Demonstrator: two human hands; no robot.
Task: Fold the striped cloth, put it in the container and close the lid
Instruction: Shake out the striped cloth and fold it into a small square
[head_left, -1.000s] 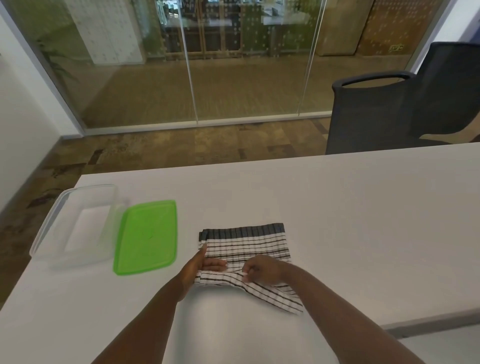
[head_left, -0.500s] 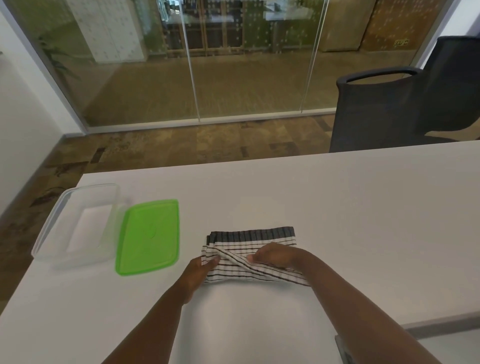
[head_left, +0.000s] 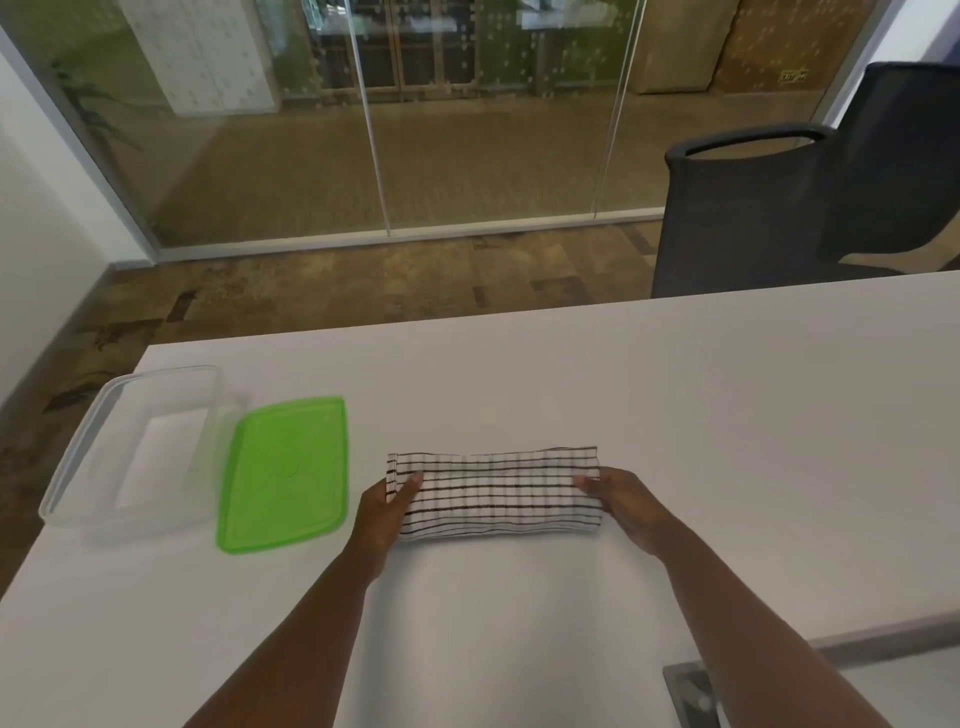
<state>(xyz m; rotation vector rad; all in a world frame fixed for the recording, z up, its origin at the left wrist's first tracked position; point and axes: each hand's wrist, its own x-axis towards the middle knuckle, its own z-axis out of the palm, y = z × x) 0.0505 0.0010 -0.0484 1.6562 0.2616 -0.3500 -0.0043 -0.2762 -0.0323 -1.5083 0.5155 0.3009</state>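
Striped cloth (head_left: 496, 491), folded to a narrow band near the table's (head_left: 675, 415) front edge, lies between my left hand (head_left: 387, 512) and right hand (head_left: 623, 499), fingers flat on its ends. Folding step; next, I judge, halve it for the container (head_left: 130, 447) at the left edge.

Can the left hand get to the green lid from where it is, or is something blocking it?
Probably yes. The left hand rests on the striped cloth's left end, and the green lid lies flat just to its left with only bare table between them.
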